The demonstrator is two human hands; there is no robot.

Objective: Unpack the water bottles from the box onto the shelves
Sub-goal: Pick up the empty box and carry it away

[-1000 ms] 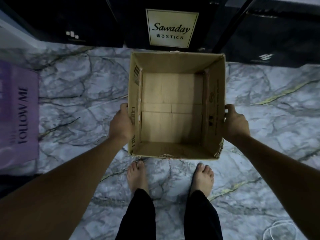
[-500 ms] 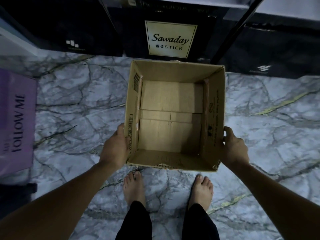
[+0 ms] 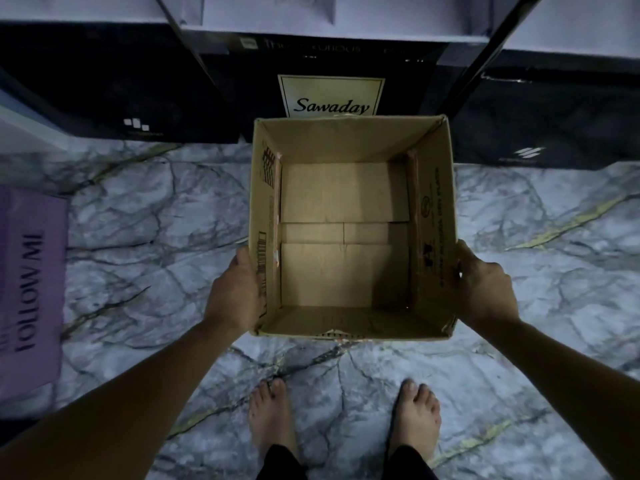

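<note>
An open brown cardboard box is held in front of me above the marble floor. Its inside is bare; only the folded bottom flaps show, and no water bottle is in view. My left hand grips the box's left wall near the barcode. My right hand grips the right wall from outside. White shelf boards run along the top edge, above dark cartons.
Dark cartons stand under the shelves, the middle one with a cream "Sawaday" label. A black shelf post slants at the upper right. A purple "FOLLOW ME" bag lies at the left. My bare feet stand on the marble floor.
The box, still held in both hands, has come up towards the camera and looks larger. The view has tilted up, and the white shelf boards now show.
</note>
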